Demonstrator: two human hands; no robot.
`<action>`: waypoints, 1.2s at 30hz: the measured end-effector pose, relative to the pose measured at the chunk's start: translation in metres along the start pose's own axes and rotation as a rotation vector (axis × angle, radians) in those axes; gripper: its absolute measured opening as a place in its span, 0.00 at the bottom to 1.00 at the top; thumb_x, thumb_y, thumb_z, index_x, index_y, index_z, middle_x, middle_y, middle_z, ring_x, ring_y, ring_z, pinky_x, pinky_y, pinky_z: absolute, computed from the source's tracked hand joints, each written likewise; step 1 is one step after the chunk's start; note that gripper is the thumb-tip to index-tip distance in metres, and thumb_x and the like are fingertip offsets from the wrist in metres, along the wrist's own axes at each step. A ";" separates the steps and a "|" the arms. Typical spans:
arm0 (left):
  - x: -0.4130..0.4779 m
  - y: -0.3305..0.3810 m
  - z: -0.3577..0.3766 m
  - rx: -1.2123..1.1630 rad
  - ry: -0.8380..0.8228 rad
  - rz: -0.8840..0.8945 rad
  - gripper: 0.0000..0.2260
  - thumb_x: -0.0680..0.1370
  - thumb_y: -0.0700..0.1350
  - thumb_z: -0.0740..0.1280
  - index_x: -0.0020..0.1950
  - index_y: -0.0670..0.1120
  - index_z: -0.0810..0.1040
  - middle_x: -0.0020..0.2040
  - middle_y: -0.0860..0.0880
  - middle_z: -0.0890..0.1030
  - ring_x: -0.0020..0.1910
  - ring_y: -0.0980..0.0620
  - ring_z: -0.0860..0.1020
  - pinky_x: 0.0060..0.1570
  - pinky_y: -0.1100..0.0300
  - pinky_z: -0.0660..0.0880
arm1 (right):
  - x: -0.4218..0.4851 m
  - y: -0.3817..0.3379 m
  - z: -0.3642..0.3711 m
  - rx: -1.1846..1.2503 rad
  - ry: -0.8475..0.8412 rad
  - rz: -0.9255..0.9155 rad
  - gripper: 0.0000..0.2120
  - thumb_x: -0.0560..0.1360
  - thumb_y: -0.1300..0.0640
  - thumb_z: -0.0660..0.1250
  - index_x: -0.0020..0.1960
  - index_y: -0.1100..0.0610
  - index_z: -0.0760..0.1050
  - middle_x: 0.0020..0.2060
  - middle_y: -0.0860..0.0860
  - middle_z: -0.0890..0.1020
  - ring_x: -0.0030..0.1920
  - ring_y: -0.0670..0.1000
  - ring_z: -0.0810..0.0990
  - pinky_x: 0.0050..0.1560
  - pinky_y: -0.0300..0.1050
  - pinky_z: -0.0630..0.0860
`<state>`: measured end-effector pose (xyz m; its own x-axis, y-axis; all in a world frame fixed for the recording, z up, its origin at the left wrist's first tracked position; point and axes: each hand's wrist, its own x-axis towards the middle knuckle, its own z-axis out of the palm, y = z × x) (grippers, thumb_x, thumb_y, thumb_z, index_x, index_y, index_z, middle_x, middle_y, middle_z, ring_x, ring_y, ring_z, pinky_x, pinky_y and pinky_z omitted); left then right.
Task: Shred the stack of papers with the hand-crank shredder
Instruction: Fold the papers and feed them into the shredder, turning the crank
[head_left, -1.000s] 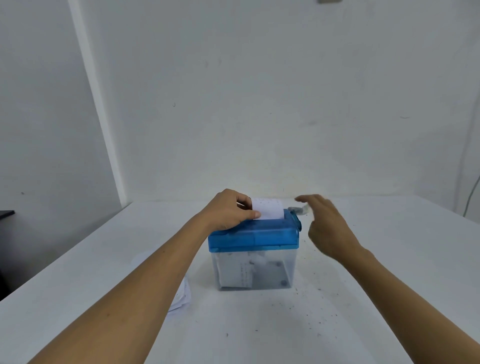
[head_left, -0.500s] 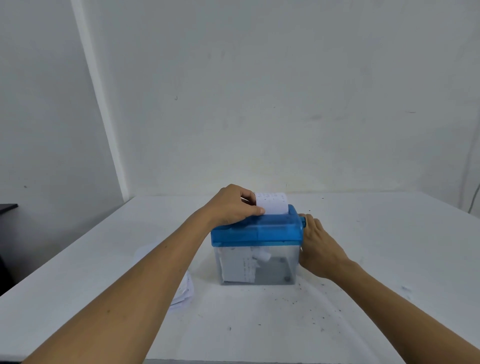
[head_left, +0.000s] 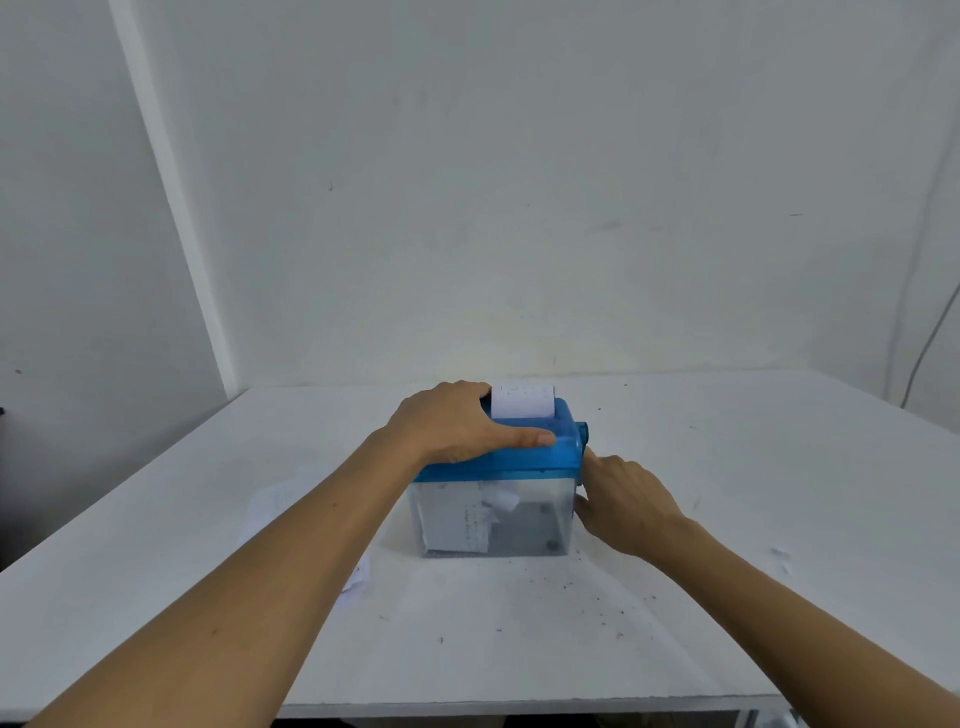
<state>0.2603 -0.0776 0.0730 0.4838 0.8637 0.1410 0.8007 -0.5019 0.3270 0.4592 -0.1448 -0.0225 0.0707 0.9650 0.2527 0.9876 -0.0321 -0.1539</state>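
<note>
Blue-lidded shredder (head_left: 498, 460) sits upright on the white table (head_left: 779, 493), roughly midway between the left and right edges and closer to the far edge than the near one. Clear bin (head_left: 540, 525) under the lid holds white paper pieces (head_left: 470, 519) piled towards its left side, some with print on them.

One white sheet (head_left: 522, 402) stands upright in the top slot, lower part already inside.

Left hand (head_left: 457, 423) is clamped on the lid: thumb flat along the front top, fingers bent over the far side just beside the sheet's left edge. Can't tell if the fingers touch the sheet.

Right hand (head_left: 623, 499) is against the bin's right wall, below the blue crank hub (head_left: 583, 431). Its fingertips are hidden at the shredder's side and the crank handle isn't visible, so can't tell whether it grips anything.

Stack of papers (head_left: 270, 514) lies flat on the table left of the shredder, towards the left edge, partly covered by the left forearm.

Dark specks (head_left: 597, 597) are scattered on the table between the shredder and the near edge. Thin cable (head_left: 930, 343) runs down the wall past the far right corner.
</note>
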 end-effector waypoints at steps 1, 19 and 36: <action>0.000 0.000 0.000 -0.013 0.004 -0.007 0.36 0.61 0.81 0.65 0.57 0.57 0.77 0.51 0.58 0.80 0.48 0.54 0.77 0.46 0.54 0.75 | -0.001 0.000 -0.001 -0.012 -0.019 0.012 0.14 0.82 0.48 0.61 0.64 0.52 0.69 0.50 0.47 0.82 0.41 0.49 0.80 0.47 0.43 0.81; 0.002 0.005 -0.004 -0.119 -0.092 -0.028 0.47 0.49 0.83 0.65 0.60 0.56 0.79 0.53 0.55 0.81 0.50 0.52 0.79 0.56 0.48 0.79 | -0.011 -0.023 -0.138 0.265 -0.616 0.145 0.13 0.75 0.59 0.70 0.34 0.60 0.71 0.23 0.52 0.73 0.24 0.50 0.74 0.35 0.45 0.81; 0.000 0.005 -0.001 -0.067 -0.058 0.013 0.38 0.60 0.80 0.68 0.62 0.59 0.78 0.54 0.57 0.81 0.49 0.55 0.78 0.53 0.52 0.78 | 0.061 0.008 -0.081 0.518 0.213 0.057 0.12 0.77 0.51 0.69 0.41 0.56 0.71 0.37 0.50 0.78 0.35 0.49 0.73 0.34 0.41 0.70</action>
<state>0.2635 -0.0797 0.0759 0.5150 0.8522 0.0923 0.7699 -0.5072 0.3874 0.4828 -0.1072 0.0690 0.2019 0.8897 0.4095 0.7870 0.1015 -0.6085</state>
